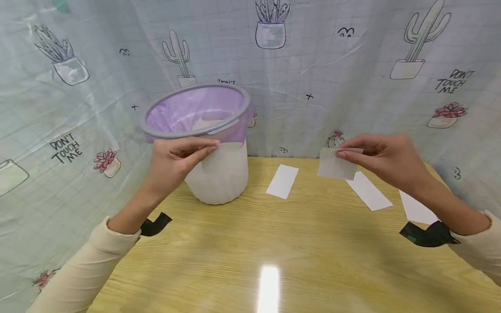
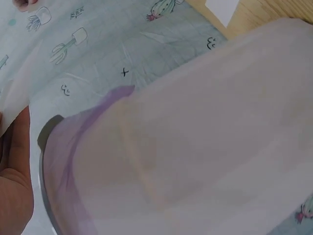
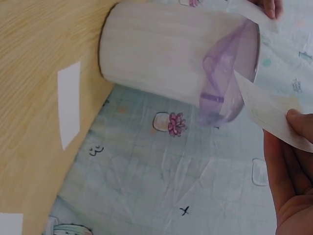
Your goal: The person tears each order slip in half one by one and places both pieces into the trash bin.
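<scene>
Head view: two bare hands reach forward over a wood-grain surface (image 1: 219,256), each pinching a thin piece of pale paper between thumb and fingers. At the left, a white bin (image 1: 219,187) stands upright on the surface near its far edge, lined with a translucent purple bag (image 1: 168,114) that folds over the outside beneath a grey ring (image 1: 148,128) around the mouth. Some pale material (image 1: 207,124) shows inside the bin. The left hand (image 1: 176,163) is in front of the bin, just below the ring, and its paper (image 2: 17,93) hangs before the bin's wall; whether the two touch cannot be told. Well apart to the right, the right hand (image 1: 381,152) grasps the top edge of a squarish slip (image 1: 330,164), holding it above the surface. Three white strips lie flat: one (image 1: 282,181) between the bin and the right hand, another (image 1: 369,191) below that hand, and a third (image 1: 416,208) farther right, partly hidden by the forearm. Both arms wear cream sleeves (image 1: 74,274), with black bands (image 1: 426,234) at the wrists. Behind everything hangs a pale curtain (image 1: 313,104) printed with potted cacti and the words "DON'T TOUCH ME".
</scene>
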`<state>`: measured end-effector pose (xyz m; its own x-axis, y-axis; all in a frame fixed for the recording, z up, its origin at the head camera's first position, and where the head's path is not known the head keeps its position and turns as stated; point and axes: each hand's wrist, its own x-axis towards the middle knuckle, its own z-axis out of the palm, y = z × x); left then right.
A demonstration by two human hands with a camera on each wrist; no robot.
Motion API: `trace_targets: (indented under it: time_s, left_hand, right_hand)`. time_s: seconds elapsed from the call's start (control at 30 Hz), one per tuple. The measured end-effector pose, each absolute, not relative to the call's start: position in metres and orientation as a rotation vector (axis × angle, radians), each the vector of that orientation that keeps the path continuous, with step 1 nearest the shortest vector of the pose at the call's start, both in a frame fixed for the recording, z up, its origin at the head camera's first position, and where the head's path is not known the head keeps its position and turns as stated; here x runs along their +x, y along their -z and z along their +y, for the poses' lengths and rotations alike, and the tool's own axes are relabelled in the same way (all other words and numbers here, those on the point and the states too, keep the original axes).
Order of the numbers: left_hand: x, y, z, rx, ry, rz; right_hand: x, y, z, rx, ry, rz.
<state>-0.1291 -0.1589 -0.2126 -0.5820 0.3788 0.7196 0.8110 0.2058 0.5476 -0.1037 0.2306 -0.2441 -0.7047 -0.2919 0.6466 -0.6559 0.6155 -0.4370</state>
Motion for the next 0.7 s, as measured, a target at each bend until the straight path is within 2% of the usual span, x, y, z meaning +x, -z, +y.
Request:
trace_targets:
  time_s: [0.2, 0.4, 0.7]
  left_hand:
    - [-0.131, 0.198, -0.173, -1.001, 1.245, -2.087]
    - [-0.138, 0.172, -0.182, -0.858, 1.300, -2.141]
    - [-0.172, 0.143, -0.197, -0.641, 1.281, -2.271]
  right_hand:
    - [-0.120, 0.230, 0.231, 0.828, -0.775, -2.329]
    - [-0.121, 0.195, 0.222, 0.852, -0.696, -2.403]
    - [-0.144, 0.145, 0.189, 0.831, -0.526, -2.474]
